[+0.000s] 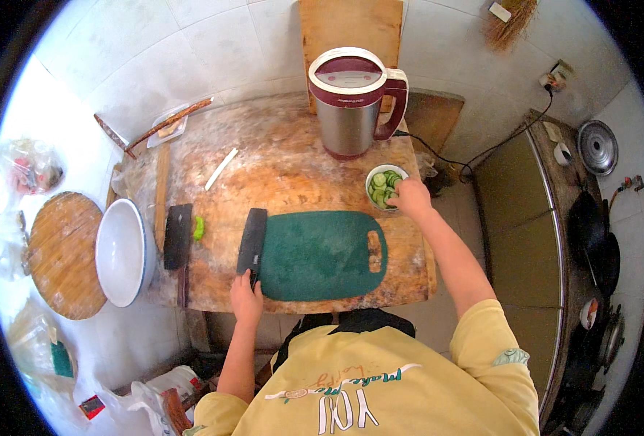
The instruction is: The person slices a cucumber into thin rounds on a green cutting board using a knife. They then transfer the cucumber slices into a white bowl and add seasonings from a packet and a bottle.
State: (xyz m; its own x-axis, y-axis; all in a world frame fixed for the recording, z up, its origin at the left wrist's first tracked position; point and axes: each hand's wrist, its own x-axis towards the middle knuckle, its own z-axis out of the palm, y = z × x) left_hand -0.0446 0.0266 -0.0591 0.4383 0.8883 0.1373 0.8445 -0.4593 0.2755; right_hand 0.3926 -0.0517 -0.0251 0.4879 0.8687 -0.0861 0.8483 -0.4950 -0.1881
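My left hand (246, 297) is closed around the handle of a dark-bladed cleaver (251, 238), which lies along the left edge of a green cutting board (322, 254). The board's surface is bare. Beyond its far right corner stands a small white bowl (370, 183) of cucumber slices (381, 184). Bent fingers of my right hand (412, 198) reach over the bowl's near right rim, among or against the slices; what the fingertips grip is hidden. A second dark cleaver (178, 236) lies farther left, beside a small green pepper (198, 229).
A steel and maroon soymilk maker (351, 109) stands at the back of the worn wooden table (285, 167), its black cord running right. At left are a white basin (122, 254) and a round wooden board (64, 254). A white strip (221, 168) lies near the back.
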